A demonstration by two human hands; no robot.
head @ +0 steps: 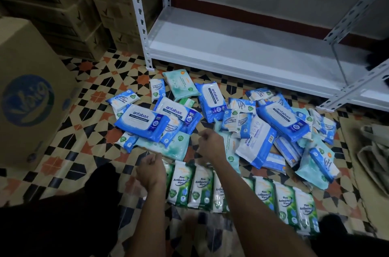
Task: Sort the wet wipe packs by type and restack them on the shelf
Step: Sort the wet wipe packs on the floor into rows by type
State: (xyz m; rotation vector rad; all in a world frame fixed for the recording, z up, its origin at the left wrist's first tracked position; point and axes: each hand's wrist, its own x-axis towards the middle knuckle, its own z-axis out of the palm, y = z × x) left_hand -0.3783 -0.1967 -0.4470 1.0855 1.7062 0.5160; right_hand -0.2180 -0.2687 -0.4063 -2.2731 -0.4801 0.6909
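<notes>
Both hands curled, holding nothing: left hand (150,169), right hand (208,143). Just below them, row of green "Pine Antibacterial Wipes" packs (284,200) on the floor (88,151). Beyond them, pile of blue "antabax" packs (143,121). White shelf (242,46) further back.

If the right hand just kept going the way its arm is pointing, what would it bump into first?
Probably the large blue antabax wipe pack just beyond the right hand, in the heap on the patterned floor; depth is hard to judge, so this is a guess.
</notes>
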